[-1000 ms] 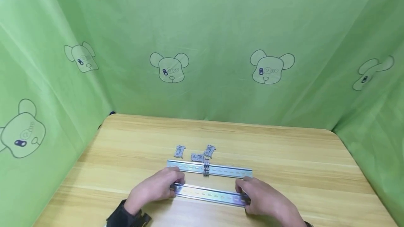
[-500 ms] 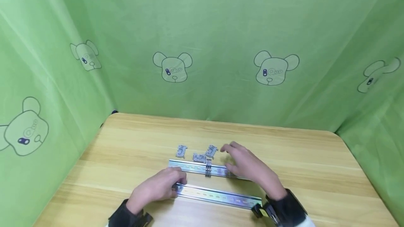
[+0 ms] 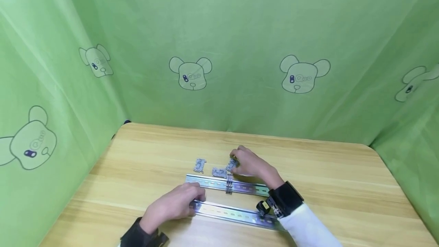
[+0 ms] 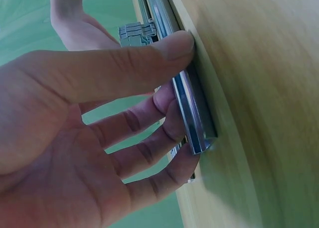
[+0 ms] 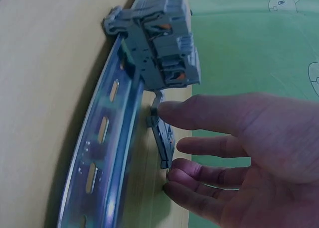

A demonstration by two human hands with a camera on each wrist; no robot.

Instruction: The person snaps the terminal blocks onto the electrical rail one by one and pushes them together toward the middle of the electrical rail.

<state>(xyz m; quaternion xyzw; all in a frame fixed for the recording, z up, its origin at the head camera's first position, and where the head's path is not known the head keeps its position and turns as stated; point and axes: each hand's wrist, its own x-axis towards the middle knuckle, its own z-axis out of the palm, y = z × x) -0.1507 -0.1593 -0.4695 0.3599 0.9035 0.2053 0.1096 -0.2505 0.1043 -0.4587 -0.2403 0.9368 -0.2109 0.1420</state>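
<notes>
Near rail point(image 3: 231, 213): slotted metal, lying crosswise on the wooden table point(image 3: 326, 186), its right end partly hidden by the right sleeve point(image 3: 305, 222).
Left hand point(image 3: 176, 203): grips the near rail's left end, thumb on one side, fingertips opposite.
Far rail point(image 3: 207, 182): roughly parallel, bearing a stack of upright gray blocks point(image 3: 229, 184).
Middle block point(image 3: 219, 172): just behind the far rail.
Right hand point(image 3: 252, 163): thumb and fingertips at opposite ends of the right block point(image 3: 231, 164); whether they pinch it, cannot tell.
Left block point(image 3: 199, 165): apart from the others.
Green cloth point(image 3: 240, 106): behind the table, printed with bear-like outlines.
</notes>
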